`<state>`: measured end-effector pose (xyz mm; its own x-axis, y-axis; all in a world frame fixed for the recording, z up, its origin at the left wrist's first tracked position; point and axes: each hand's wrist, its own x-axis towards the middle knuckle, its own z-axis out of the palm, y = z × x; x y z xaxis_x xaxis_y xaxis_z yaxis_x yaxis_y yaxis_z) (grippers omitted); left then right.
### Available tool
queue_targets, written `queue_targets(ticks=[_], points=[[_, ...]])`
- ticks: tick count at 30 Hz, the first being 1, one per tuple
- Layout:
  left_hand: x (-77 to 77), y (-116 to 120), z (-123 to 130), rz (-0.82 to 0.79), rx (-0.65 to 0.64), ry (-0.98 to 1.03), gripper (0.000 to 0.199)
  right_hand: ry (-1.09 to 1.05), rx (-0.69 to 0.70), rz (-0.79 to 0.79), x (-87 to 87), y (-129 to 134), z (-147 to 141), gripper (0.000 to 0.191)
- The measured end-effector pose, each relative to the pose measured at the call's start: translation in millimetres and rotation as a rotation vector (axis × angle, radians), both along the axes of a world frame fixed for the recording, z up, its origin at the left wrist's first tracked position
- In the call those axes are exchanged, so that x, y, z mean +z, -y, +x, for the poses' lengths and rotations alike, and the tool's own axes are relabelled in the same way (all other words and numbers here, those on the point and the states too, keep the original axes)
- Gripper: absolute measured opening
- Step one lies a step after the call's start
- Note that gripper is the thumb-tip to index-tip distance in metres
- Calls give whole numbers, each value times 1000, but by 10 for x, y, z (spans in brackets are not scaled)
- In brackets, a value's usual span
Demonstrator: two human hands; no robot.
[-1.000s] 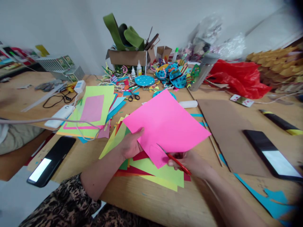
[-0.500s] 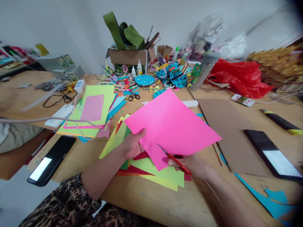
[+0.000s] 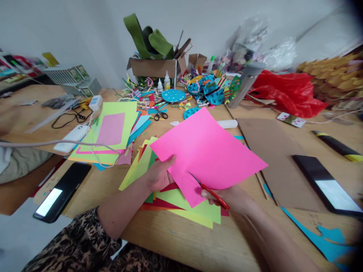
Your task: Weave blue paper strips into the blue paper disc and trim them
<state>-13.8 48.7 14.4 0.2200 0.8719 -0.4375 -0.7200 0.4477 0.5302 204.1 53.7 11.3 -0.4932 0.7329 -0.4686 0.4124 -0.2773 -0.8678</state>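
My left hand [image 3: 161, 174] pinches the left edge of a bright pink sheet of paper [image 3: 210, 147], thumb on top and fingers underneath. The sheet is held up at a slant above the table. My right hand [image 3: 218, 194] is closed around red-handled scissors [image 3: 211, 192], whose blade lies across the lower part of the sheet beside a drawn curved outline. Part of the scissors is hidden under the paper. Beneath my hands lies a pile of coloured paper [image 3: 195, 213] in lime, yellow, red and green.
More coloured sheets [image 3: 115, 109] lie left, near a white power strip [image 3: 72, 138] and a phone [image 3: 61, 194]. Black scissors [image 3: 160, 115] sit beyond the pink sheet. Brown cardboard [image 3: 280, 166] and another phone [image 3: 326, 185] are at right. A bottle [image 3: 245, 85] stands behind.
The pink sheet has shifted slightly right and down at its lower corner, relative to the scissors. Both hands keep their hold.
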Motion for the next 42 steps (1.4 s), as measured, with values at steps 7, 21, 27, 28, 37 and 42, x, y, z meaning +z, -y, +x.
queue_targets(ticks=[7,21,27,28,37,42], points=[[5,0,6,-6,13,-8,21,-4,-16,-73,32,2,7,43],[-11,10,6,13,-20,-18,24,129,9,-43,35,12,22,42],[25,11,15,-35,4,-12,19,138,-7,-3,68,23,10,38],[27,11,14,-41,8,-11,18,136,-10,10,78,22,5,37],[40,17,23,-34,-19,-32,19,104,-37,39,-7,38,13,37],[44,25,33,-39,-11,-39,19,106,-42,51,-3,41,16,34]])
